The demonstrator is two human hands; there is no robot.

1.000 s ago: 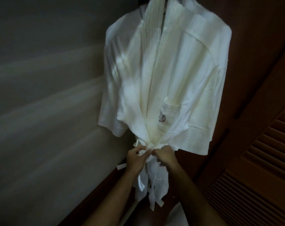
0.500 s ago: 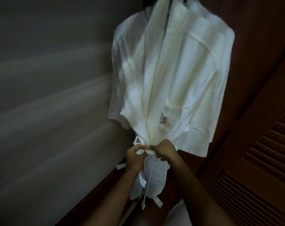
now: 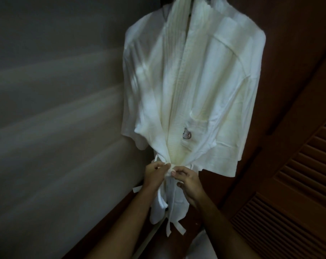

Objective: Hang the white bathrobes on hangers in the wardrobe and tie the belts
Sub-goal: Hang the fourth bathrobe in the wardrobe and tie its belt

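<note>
A white bathrobe (image 3: 194,86) with a dark round emblem on its chest pocket hangs from a hanger whose top is cut off by the frame. Its front is gathered at the waist by a white belt (image 3: 170,168). My left hand (image 3: 155,173) pinches the belt at the left of the knot. My right hand (image 3: 188,181) pinches it from the right, fingers curled at the knot. Loose belt ends (image 3: 180,228) dangle below my hands, and one end (image 3: 137,189) sticks out at the left.
A pale grey wall (image 3: 55,118) fills the left. Dark wooden wardrobe panelling (image 3: 293,43) is behind the robe, and a louvred wooden door (image 3: 298,184) stands at the right. A pale cloth (image 3: 201,245) shows at the bottom between my forearms.
The robe has swung slightly, first right and then back left. Both hands stayed at the waist knot; my right hand shifted a little lower and right, its fingers now curled at the knot.
</note>
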